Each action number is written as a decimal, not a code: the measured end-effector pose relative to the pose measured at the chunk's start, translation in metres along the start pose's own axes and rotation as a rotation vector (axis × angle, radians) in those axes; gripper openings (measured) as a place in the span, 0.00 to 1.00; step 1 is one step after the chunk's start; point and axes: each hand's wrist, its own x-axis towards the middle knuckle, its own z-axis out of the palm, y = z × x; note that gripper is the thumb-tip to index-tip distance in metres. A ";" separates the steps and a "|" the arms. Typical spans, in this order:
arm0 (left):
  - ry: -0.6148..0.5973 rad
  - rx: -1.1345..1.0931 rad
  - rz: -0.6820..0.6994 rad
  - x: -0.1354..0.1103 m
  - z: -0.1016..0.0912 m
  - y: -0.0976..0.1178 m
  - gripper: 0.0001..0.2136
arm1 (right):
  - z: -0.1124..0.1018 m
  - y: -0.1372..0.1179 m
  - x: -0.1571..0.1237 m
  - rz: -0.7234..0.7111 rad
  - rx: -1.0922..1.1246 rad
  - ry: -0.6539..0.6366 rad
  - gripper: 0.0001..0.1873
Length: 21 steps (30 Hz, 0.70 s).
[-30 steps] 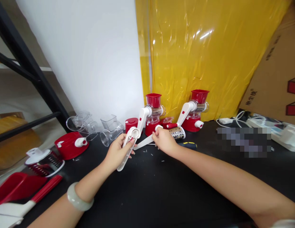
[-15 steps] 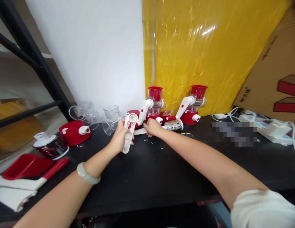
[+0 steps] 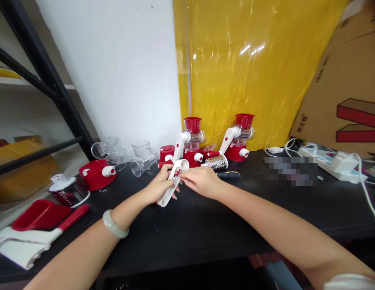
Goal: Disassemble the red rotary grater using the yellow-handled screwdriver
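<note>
My left hand [image 3: 159, 186] is closed round a white plastic crank handle [image 3: 167, 197], held tilted above the table with its hollow side showing. A small red part [image 3: 177, 173] sits inside the handle near its round end. My right hand [image 3: 203, 181] is at that end, thumb and fingers pinched together against it. What they grip, if anything, is too small or hidden. Just beyond lies a perforated metal grater drum [image 3: 217, 162], and beside it a dark screwdriver with yellow marks [image 3: 229, 175].
Two assembled red-and-white rotary graters [image 3: 192, 139] [image 3: 240, 139] stand at the back. Clear plastic housings [image 3: 143, 159], a red base [image 3: 98, 175], another drum [image 3: 69, 191] and a red hopper [image 3: 42, 215] lie leftward. A power strip with white cables [image 3: 335, 161] lies at right.
My right hand has lifted from the table by the drum and come to the crank handle. My left hand has shifted slightly right and tilted the handle.
</note>
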 end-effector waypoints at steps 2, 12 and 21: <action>-0.008 0.044 0.006 -0.001 0.002 -0.001 0.20 | 0.010 0.003 -0.007 -0.038 -0.019 0.038 0.11; 0.004 0.370 -0.028 0.000 0.004 -0.006 0.15 | 0.025 0.003 -0.025 -0.041 -0.190 0.042 0.07; -0.021 0.624 -0.041 0.001 0.001 -0.009 0.09 | 0.024 0.001 -0.025 0.014 -0.222 -0.090 0.10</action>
